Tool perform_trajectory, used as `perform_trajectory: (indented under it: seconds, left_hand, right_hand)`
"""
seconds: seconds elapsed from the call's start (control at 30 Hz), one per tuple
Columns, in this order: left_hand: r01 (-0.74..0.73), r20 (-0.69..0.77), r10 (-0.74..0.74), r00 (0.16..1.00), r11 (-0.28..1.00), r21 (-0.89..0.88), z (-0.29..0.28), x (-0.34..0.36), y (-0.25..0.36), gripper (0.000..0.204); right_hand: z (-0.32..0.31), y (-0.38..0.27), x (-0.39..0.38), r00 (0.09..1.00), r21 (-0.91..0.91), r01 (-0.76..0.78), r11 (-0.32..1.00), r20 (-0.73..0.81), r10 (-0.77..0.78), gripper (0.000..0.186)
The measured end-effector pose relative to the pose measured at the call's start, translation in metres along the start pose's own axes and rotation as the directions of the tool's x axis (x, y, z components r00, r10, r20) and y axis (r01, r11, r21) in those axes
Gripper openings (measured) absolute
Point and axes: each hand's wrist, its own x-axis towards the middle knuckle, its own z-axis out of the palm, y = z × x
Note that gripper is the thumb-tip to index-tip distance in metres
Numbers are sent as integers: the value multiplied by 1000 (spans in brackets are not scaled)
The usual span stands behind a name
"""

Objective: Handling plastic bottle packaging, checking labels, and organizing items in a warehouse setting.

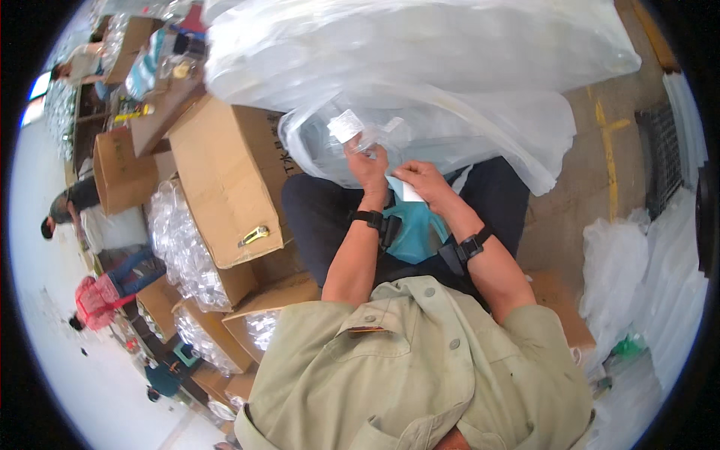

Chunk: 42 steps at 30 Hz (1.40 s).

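My left hand (pixel 367 165) reaches up over my lap, its fingers curled at a clear plastic piece (pixel 375 144) whose shape I cannot make out. Just beyond the fingertips a white printed label (pixel 345 126) shows against a large clear plastic bag (pixel 457 135). A pale blue and white sheet (pixel 406 189) is pinched in my right hand (pixel 426 181), close beside the left. Under both wrists a light blue plastic stool or tub (pixel 411 234) sits between my knees.
A big wrapped bundle (pixel 420 52) fills the far side. At the left stands a cardboard box (pixel 225 172) with a yellow cutter knife (pixel 253 236) on it, beside bags of clear plastic containers (pixel 184 247). Other people work farther left. Plastic wrap (pixel 615 262) lies at the right.
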Motion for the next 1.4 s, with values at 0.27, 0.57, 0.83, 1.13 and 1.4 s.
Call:
perform_trajectory:
  seconds: [0.27,0.57,0.83,1.13,1.4]
  left_hand:
    - [-236,-51,242,969,966,105,-85,-20,20,50]
    - [-66,-270,-17,963,953,-297,-284,-53,89,48]
    - [267,-706,-323,630,944,-193,-485,-205,-17,59]
    - [697,-955,-248,163,714,-66,-588,-414,-94,54]
    - [894,-834,-519,187,442,-75,-581,-492,-159,72]
  right_hand:
    - [9,-4,-34,968,-423,217,880,207,-139,30]
    - [-6,6,-3,975,-366,214,906,139,-174,28]
    - [-2,29,35,985,-533,162,830,141,-102,31]
    - [30,31,48,988,-679,62,731,146,52,36]
    - [32,40,59,987,-697,65,714,152,60,36]
